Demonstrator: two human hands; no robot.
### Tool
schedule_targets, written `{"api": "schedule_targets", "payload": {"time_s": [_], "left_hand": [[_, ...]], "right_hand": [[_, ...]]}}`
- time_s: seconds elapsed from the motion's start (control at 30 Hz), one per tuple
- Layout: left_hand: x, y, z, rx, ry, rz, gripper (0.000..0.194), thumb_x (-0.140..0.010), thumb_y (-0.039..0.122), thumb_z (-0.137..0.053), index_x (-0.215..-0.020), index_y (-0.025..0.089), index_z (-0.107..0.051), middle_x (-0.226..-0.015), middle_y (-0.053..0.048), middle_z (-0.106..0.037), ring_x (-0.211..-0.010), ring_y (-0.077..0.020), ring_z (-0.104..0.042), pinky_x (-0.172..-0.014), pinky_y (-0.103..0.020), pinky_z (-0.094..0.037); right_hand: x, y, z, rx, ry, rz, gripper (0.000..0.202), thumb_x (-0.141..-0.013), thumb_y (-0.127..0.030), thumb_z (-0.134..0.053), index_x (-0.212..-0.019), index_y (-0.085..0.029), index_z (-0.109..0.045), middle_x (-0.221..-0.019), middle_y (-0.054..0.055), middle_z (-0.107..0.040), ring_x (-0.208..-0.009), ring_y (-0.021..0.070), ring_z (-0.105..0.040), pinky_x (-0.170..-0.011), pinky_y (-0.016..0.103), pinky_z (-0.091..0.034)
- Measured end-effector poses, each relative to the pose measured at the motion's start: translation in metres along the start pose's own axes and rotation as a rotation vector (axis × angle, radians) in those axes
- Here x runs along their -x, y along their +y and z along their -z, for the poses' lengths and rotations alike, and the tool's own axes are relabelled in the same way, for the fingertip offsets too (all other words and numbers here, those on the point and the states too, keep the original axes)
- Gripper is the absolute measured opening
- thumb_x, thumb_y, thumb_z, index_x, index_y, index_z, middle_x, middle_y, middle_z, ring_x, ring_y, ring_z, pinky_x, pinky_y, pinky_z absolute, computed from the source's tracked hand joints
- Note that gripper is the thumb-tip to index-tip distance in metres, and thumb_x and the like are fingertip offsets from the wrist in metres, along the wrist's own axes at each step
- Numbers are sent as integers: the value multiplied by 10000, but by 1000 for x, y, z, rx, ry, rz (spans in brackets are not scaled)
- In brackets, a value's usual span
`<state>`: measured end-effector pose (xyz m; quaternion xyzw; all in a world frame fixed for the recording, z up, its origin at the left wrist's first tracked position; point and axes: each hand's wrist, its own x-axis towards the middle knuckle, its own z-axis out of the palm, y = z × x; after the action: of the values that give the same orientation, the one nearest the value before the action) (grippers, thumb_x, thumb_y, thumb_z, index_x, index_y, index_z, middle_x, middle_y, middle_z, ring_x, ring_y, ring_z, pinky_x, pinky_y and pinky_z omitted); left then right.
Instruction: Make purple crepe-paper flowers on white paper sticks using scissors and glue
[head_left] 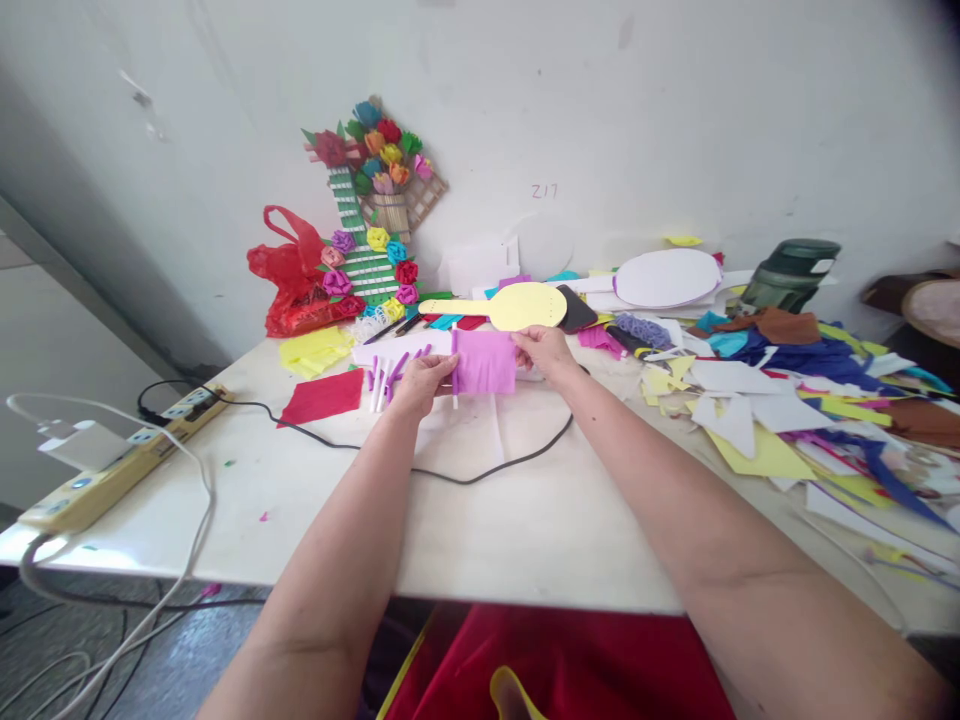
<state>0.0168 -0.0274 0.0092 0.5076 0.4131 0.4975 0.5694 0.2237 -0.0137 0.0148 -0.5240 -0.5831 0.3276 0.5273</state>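
A purple sheet of crepe-like paper is stretched between my two hands above the white table. My left hand pinches its left edge, where a thin white stick stands upright with purple paper along it. The fingers of my right hand are closed on the sheet's right edge. Just left of my left hand lie several short purple and white rolls. Behind the sheet is a yellow oval cutout with a long handle.
Red paper and a black cable lie on the table. A power strip runs along the left edge. Paper scraps and a dark green bottle are at right. Paper flowers and a red bag stand behind.
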Motion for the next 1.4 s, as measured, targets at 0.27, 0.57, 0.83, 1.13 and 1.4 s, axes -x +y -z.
{"api": "schedule_targets", "payload": {"time_s": [0.27,0.57,0.83,1.13,1.4], "left_hand": [[-4,-3,8,107,157,-51,393,-481,408,-789,-669,130,-584,-552,13,-568,-503,-98,-532,-556,-253,-465],[-7,-5,11,160,208,-62,396,-481,401,-786,-671,125,-575,-549,18,-564,-489,-92,-517,-545,-249,-460],[-8,-6,10,154,187,-52,386,-506,402,-781,-688,128,-580,-550,13,-564,-502,-99,-533,-565,-259,-477],[-10,-9,11,192,163,-44,310,-585,344,-746,-720,116,-584,-593,0,-586,-541,-108,-561,-600,-279,-503],[-12,-12,12,217,96,10,212,-658,280,-701,-710,121,-571,-576,14,-560,-525,-90,-547,-594,-253,-492]], "right_hand": [[10,-5,7,1086,5,174,331,-746,-285,-502,-1024,-174,-644,-1017,113,-659,-957,244,-583,-766,314,-416],[20,-8,-2,1291,-247,100,456,-680,-205,-517,-1132,-172,-571,-1038,155,-623,-1024,295,-540,-782,358,-408],[19,9,-10,1277,-269,158,460,-736,-181,-476,-1191,-144,-533,-1142,159,-554,-1098,286,-471,-881,363,-362],[18,7,2,1216,-87,88,299,-755,-296,-514,-1010,-185,-624,-974,139,-632,-937,277,-575,-755,348,-419],[2,-3,15,442,97,-26,326,-680,-420,-608,-867,-153,-631,-770,83,-647,-663,197,-587,-574,284,-425]]}}
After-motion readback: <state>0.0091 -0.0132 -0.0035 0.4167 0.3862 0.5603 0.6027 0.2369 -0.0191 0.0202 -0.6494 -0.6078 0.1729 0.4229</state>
